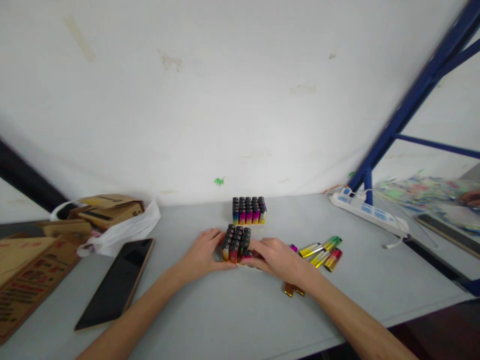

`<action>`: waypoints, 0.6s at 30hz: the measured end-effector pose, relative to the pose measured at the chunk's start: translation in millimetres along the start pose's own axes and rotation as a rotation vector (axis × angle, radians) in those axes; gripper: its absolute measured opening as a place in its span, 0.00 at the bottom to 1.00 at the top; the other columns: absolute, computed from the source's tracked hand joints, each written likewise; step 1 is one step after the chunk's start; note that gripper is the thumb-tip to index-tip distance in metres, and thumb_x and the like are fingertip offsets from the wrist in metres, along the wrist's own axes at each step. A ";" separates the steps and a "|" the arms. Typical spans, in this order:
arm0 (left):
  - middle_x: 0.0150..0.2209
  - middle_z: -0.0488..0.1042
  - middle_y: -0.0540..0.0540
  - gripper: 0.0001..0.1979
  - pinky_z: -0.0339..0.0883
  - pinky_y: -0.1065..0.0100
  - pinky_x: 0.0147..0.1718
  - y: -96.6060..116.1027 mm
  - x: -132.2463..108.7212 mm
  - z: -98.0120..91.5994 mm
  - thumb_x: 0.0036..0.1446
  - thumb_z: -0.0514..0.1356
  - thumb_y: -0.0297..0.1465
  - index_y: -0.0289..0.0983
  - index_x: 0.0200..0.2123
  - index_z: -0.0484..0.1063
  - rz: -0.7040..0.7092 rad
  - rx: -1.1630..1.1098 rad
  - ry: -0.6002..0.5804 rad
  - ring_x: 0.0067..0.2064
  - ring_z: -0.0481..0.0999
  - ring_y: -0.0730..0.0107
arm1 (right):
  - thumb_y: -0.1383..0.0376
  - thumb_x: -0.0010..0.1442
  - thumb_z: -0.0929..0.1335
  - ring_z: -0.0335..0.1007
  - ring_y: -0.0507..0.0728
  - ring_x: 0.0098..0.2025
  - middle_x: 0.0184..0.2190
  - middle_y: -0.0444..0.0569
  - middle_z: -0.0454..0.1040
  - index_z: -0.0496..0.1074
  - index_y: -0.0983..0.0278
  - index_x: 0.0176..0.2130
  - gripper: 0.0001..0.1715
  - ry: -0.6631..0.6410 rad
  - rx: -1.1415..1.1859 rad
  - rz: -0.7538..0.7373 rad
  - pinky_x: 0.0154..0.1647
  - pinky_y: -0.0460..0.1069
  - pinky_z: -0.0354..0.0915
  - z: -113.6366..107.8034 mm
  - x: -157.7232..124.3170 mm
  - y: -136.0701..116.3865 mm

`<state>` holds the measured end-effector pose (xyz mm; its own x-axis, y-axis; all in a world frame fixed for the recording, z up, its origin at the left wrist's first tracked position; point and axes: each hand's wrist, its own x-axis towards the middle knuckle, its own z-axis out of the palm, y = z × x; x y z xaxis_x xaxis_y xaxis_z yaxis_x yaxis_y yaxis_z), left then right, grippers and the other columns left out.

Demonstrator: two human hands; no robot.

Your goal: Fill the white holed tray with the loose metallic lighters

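Note:
Several lighters (pixel 234 245) with black tops and coloured bodies stand upright in rows in a pale tray (pixel 252 268), directly in front of me. My left hand (pixel 202 253) curls round the left side of this group, thumb at the near edge and fingers behind. At the right side, my right hand (pixel 276 256) pinches a pinkish lighter (pixel 246 255) low against the near row. Part of the tray is hidden by that hand. Farther back, a second block of upright lighters (pixel 249 212) stands near the wall. Loose lighters (pixel 319 257) lie to the right.
On the left are a dark tablet (pixel 116 282), cardboard boxes (pixel 30 270) and a white plastic bag (pixel 120 232). A power strip (pixel 369 212) with cables lies at the back right, beside a blue metal frame (pixel 405 102). Another person's hand (pixel 470 197) shows at far right.

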<state>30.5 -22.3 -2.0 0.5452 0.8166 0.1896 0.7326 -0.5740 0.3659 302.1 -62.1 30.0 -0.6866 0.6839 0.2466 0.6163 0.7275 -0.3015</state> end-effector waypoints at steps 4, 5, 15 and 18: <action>0.49 0.80 0.40 0.35 0.72 0.49 0.56 -1.8 0.1 1.7 0.49 0.76 0.57 0.38 0.49 0.77 0.017 0.004 0.004 0.53 0.79 0.43 | 0.47 0.76 0.67 0.72 0.56 0.28 0.29 0.49 0.79 0.75 0.63 0.40 0.24 0.028 -0.081 0.024 0.30 0.49 0.54 4.2 4.2 0.4; 0.49 0.80 0.40 0.36 0.72 0.49 0.56 -2.3 0.1 2.1 0.49 0.75 0.58 0.38 0.49 0.77 0.022 0.008 0.009 0.53 0.79 0.43 | 0.46 0.76 0.67 0.71 0.56 0.27 0.29 0.49 0.79 0.75 0.63 0.38 0.25 0.027 -0.081 0.028 0.29 0.49 0.54 3.5 4.6 2.0; 0.51 0.81 0.37 0.38 0.73 0.48 0.58 -7.4 2.4 3.1 0.50 0.71 0.63 0.38 0.50 0.79 0.012 0.027 0.014 0.54 0.80 0.41 | 0.49 0.76 0.67 0.66 0.68 0.70 0.66 0.60 0.71 0.74 0.57 0.63 0.24 0.216 -0.050 0.273 0.72 0.66 0.64 -55.6 -89.8 53.3; 0.53 0.81 0.36 0.39 0.72 0.46 0.60 -8.9 2.3 4.2 0.50 0.70 0.64 0.38 0.51 0.79 0.002 0.031 0.013 0.55 0.80 0.40 | 0.44 0.76 0.64 0.47 0.73 0.81 0.77 0.58 0.59 0.69 0.53 0.72 0.34 0.139 -0.153 0.477 0.77 0.74 0.54 -55.0 -141.2 78.6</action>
<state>26.9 -15.6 -8.6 0.5417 0.8159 0.2022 0.7438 -0.5773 0.3368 468.7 -98.4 22.1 -0.2640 0.9349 0.2373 0.9047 0.3253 -0.2751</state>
